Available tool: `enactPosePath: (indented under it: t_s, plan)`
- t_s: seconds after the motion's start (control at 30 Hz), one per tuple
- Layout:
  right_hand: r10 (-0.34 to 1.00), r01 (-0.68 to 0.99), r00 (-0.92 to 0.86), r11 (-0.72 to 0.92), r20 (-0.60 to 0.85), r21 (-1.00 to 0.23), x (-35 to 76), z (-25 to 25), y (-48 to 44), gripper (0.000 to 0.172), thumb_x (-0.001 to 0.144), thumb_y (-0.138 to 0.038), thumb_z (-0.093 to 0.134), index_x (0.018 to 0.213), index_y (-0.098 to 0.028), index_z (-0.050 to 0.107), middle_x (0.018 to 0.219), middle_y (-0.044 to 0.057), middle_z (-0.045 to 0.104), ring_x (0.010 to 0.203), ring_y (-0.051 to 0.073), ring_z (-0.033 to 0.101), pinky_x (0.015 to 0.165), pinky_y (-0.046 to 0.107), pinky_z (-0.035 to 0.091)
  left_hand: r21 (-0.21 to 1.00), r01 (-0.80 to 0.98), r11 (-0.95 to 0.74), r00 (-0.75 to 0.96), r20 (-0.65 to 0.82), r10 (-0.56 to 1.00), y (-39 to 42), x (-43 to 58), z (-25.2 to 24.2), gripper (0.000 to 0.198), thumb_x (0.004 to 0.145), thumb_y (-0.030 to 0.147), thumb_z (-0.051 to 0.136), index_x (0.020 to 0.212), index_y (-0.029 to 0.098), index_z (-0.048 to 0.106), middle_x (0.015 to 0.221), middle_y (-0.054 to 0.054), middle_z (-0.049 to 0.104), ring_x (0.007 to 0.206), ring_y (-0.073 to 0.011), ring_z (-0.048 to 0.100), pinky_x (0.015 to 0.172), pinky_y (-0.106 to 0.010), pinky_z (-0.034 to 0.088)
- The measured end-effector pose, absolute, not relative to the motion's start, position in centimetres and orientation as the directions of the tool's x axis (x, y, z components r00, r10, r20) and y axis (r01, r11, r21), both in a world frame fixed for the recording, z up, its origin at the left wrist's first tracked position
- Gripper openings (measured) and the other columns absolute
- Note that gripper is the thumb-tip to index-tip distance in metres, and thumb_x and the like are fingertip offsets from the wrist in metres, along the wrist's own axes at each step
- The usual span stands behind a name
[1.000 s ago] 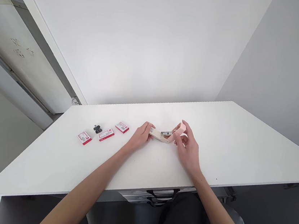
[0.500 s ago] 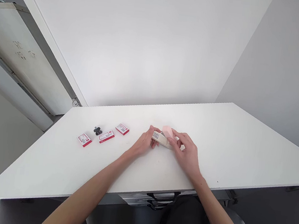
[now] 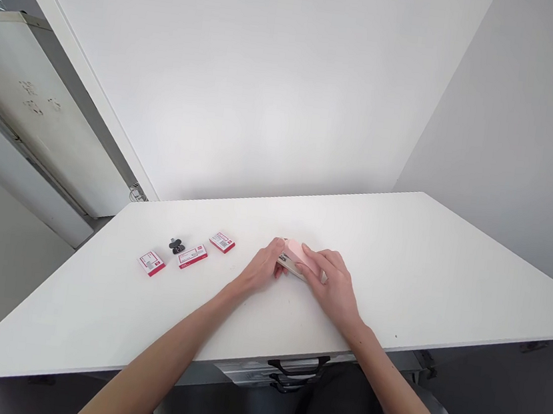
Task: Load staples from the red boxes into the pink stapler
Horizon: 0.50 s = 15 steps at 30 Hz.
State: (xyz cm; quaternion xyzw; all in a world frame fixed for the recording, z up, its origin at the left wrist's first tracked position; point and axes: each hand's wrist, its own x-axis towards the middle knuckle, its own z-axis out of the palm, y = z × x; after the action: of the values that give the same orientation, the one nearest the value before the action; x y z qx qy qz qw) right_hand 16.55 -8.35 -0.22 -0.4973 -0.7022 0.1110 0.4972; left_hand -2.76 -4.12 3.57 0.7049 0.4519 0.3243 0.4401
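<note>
A small pink and cream stapler (image 3: 291,256) lies on the white table (image 3: 425,265) near its middle, with its lid down. My left hand (image 3: 263,268) grips the stapler's left end with curled fingers. My right hand (image 3: 329,283) lies over the top of the stapler, fingers pressed flat on the pink lid and covering most of it. Three small red and white staple boxes (image 3: 193,256) sit in a row to the left, well apart from my hands.
A small black clip-like object (image 3: 177,246) lies among the staple boxes. A dark drawer handle (image 3: 297,369) shows under the table's near edge. White walls meet behind the table, and a light panel (image 3: 41,111) leans at the far left.
The stapler's pink lid was swung open and showed the metal staple channel; my right hand has pushed it down shut. Both hands stayed at the stapler.
</note>
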Motion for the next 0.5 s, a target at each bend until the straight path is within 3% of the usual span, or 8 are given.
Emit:
enactPosePath:
  t_s: [0.2, 0.33, 0.5]
  plan:
    - [0.816, 0.59, -0.038, 0.484, 0.576, -0.646, 16.49, -0.56, -8.17, 0.043, 0.106, -0.051, 0.053, 0.139, -0.029, 0.069, 0.102, 0.009, 0.07, 0.098, 0.028, 0.065, 0.084, 0.043, 0.057, 0.914, 0.375, -0.155, 0.358, 0.012, 0.934, -3.92, -2.88, 3.56, 0.056, 0.103, 0.071, 0.034, 0.117, 0.023, 0.06, 0.069, 0.001, 0.064, 0.063, -0.018, 0.057, 0.066, -0.032, 0.043]
    - [0.842, 0.572, -0.048, 0.465, 0.538, -0.676, 16.34, -0.34, -8.31, 0.044, 0.106, -0.049, 0.053, 0.142, -0.027, 0.064, 0.111, 0.01, 0.072, 0.102, 0.028, 0.068, 0.087, 0.044, 0.057, 0.92, 0.367, -0.135, 0.344, 0.0, 0.939, -3.96, -2.81, 3.57, 0.056, 0.103, 0.07, 0.033, 0.12, 0.023, 0.059, 0.069, 0.002, 0.064, 0.062, -0.0174, 0.056, 0.066, -0.032, 0.042]
    - [0.868, 0.615, 0.009, 0.387, 0.496, -0.687, 16.39, -0.15, -8.35, 0.043, 0.106, -0.046, 0.051, 0.143, -0.027, 0.06, 0.122, 0.01, 0.073, 0.105, 0.028, 0.071, 0.088, 0.043, 0.057, 0.909, 0.377, -0.177, 0.288, 0.067, 0.955, -3.82, -2.81, 3.43, 0.057, 0.106, 0.068, 0.024, 0.124, 0.023, 0.055, 0.081, -0.001, 0.066, 0.073, -0.0181, 0.058, 0.071, -0.032, 0.044]
